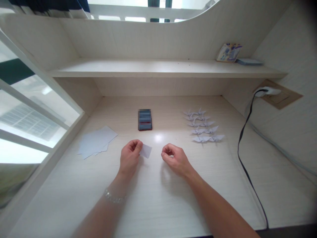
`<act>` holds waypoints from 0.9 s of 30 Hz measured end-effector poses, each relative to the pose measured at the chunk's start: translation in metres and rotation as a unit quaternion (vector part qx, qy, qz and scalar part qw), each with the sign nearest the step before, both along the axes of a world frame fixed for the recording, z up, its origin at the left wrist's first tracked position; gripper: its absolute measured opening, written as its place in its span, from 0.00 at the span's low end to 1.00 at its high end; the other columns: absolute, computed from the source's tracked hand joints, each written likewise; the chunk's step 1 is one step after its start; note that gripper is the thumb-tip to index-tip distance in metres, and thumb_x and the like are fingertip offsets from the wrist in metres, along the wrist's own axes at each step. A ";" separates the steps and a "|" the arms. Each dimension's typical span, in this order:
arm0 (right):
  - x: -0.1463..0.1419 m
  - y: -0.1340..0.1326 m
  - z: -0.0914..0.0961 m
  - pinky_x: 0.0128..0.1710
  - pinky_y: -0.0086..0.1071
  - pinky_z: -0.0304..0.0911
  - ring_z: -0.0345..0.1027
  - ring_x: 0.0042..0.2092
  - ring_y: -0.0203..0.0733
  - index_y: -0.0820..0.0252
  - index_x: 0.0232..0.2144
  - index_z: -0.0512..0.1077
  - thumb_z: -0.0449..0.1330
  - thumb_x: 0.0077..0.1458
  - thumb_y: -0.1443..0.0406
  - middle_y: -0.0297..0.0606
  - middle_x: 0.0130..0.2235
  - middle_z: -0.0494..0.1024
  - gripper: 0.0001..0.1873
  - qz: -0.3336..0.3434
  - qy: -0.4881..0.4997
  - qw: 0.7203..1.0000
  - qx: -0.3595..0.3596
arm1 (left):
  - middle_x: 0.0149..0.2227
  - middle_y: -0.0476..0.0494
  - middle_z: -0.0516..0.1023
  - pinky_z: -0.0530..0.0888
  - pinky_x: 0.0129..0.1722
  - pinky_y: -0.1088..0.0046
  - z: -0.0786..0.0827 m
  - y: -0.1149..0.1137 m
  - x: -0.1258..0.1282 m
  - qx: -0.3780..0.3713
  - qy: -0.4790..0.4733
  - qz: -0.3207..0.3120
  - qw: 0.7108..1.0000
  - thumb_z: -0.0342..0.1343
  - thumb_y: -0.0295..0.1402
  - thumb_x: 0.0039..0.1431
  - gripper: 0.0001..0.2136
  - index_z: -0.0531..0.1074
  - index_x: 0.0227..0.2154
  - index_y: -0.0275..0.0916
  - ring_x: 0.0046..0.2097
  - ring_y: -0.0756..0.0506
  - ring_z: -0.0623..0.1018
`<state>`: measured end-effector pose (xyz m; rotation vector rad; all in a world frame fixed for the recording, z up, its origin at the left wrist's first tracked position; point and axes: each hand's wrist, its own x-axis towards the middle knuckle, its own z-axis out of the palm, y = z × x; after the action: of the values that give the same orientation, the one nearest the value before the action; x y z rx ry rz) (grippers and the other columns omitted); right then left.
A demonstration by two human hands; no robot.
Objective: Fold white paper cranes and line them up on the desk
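Observation:
My left hand [131, 155] is closed, thumb over fingers, on a small folded piece of white paper [146, 151] that sticks out to the right. To the right of it, apart from the paper, my right hand [175, 158] is curled with thumb and fingertips together, and nothing shows between them. Several white folded paper cranes [203, 127] stand in rows on the desk beyond my right hand. Left of my left hand lies a loose spread of white paper sheets [96, 142].
A dark rectangular object [145, 119] with a blurred face and reddish edge lies beyond my hands. A shelf [148, 66] spans the back, holding a colourful packet [229, 52]. On the right, a black cable [241, 138] runs from the wall socket [279, 96] down the desk.

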<state>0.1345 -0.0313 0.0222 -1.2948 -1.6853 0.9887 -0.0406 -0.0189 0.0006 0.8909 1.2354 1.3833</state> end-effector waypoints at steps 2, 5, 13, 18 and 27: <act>-0.001 0.000 0.000 0.31 0.27 0.61 0.65 0.30 0.34 0.60 0.25 0.68 0.55 0.50 0.66 0.33 0.26 0.71 0.04 -0.020 0.011 1.000 -0.003 | 0.25 0.51 0.69 0.63 0.26 0.80 0.000 -0.001 0.001 -0.004 0.023 -0.009 1.000 0.59 0.37 0.47 0.10 0.69 0.28 0.35 0.26 0.54 0.66; -0.005 -0.001 -0.002 0.31 0.27 0.61 0.66 0.32 0.35 0.60 0.30 0.69 0.56 0.51 0.62 0.34 0.29 0.73 0.07 -0.015 0.015 1.000 -0.006 | 0.25 0.50 0.70 0.64 0.26 0.79 0.001 -0.007 0.010 -0.005 0.068 -0.064 0.996 0.59 0.37 0.48 0.10 0.70 0.27 0.35 0.27 0.53 0.67; -0.002 0.000 -0.006 0.27 0.27 0.57 0.62 0.28 0.34 0.61 0.25 0.68 0.54 0.53 0.61 0.32 0.25 0.70 0.10 0.002 -0.002 0.999 -0.037 | 0.26 0.48 0.72 0.65 0.26 0.78 0.001 -0.005 0.006 -0.006 0.107 -0.027 0.994 0.59 0.39 0.47 0.12 0.71 0.28 0.34 0.27 0.51 0.69; -0.006 0.000 -0.010 0.29 0.28 0.61 0.65 0.31 0.36 0.61 0.32 0.70 0.57 0.51 0.59 0.35 0.29 0.73 0.10 0.028 0.072 0.994 -0.082 | 0.28 0.45 0.75 0.68 0.30 0.75 0.004 -0.009 0.012 0.007 0.131 -0.070 0.989 0.59 0.39 0.46 0.12 0.73 0.29 0.34 0.30 0.49 0.72; -0.005 0.010 -0.024 0.28 0.29 0.62 0.68 0.27 0.36 0.63 0.28 0.70 0.61 0.46 0.59 0.35 0.26 0.73 0.12 -0.029 0.229 0.961 -0.155 | 0.29 0.43 0.75 0.69 0.31 0.74 0.003 -0.012 0.016 -0.010 0.057 -0.132 0.990 0.60 0.37 0.46 0.12 0.73 0.31 0.33 0.31 0.49 0.73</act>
<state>0.1294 -0.0211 -0.0018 -1.1812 -1.1656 1.4335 -0.0244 -0.0308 0.0032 1.0898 1.1674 1.1200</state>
